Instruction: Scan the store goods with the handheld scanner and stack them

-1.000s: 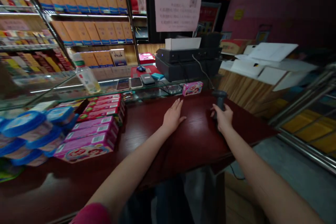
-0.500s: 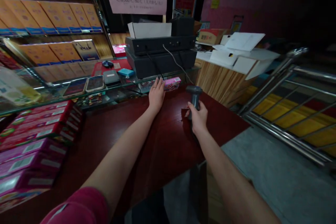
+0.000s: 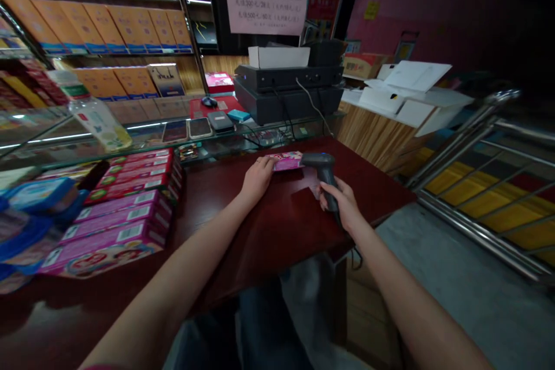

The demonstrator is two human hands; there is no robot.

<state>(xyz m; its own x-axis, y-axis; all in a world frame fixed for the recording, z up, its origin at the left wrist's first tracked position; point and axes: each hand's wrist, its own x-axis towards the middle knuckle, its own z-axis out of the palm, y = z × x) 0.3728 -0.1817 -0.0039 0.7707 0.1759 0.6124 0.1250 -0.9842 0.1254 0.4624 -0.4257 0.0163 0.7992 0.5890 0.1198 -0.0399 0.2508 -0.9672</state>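
My left hand (image 3: 256,178) grips the left end of a slim pink printed box (image 3: 288,161) at the far side of the dark red tabletop (image 3: 269,225); its fingertips are partly hidden behind the box. In my right hand (image 3: 341,199) is a dark grey handheld barcode scanner (image 3: 328,179), held upright by its handle. The scanner's head points left and, in this view, meets the right end of the pink box. A pale patch of light shows on the tabletop below the scanner head.
At left lie stacked purple boxes (image 3: 125,237), red boxes (image 3: 143,170) and blue-lidded containers (image 3: 41,193). A bottle (image 3: 97,118) and phones stand on the glass counter (image 3: 217,153). Behind is a black cash drawer (image 3: 286,101); a metal railing (image 3: 472,208) runs at right.
The pink box has come away from the glass counter's edge toward me, with my left hand on its end. The scanner has turned its head left toward the box. My view has shifted left.
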